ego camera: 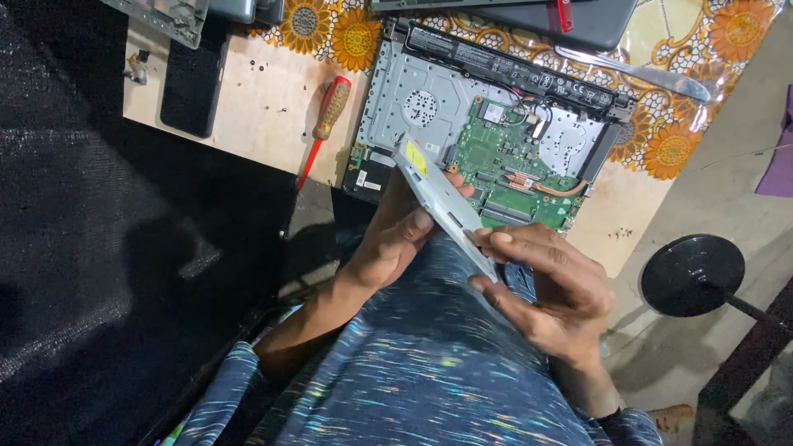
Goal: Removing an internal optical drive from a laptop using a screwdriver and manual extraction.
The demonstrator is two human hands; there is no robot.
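I hold a thin silver optical drive (442, 198) edge-on between both hands, above my lap. My left hand (395, 239) grips its underside near the middle, thumb against the lower face. My right hand (552, 291) pinches the nearer end with its fingertips. A yellow sticker marks the drive's far end. Just beyond it lies an opened laptop chassis (413, 91) with a green circuit board (508, 161) and a long black battery (529, 70) along its far edge.
A red-handled screwdriver (325, 124) lies left of the chassis on the wooden tabletop (264, 99). A black phone-like slab (192, 83) rests further left. A metal knife (640, 74) lies on the sunflower-patterned cloth (673, 149). A black round stand base (692, 274) sits on the floor at right.
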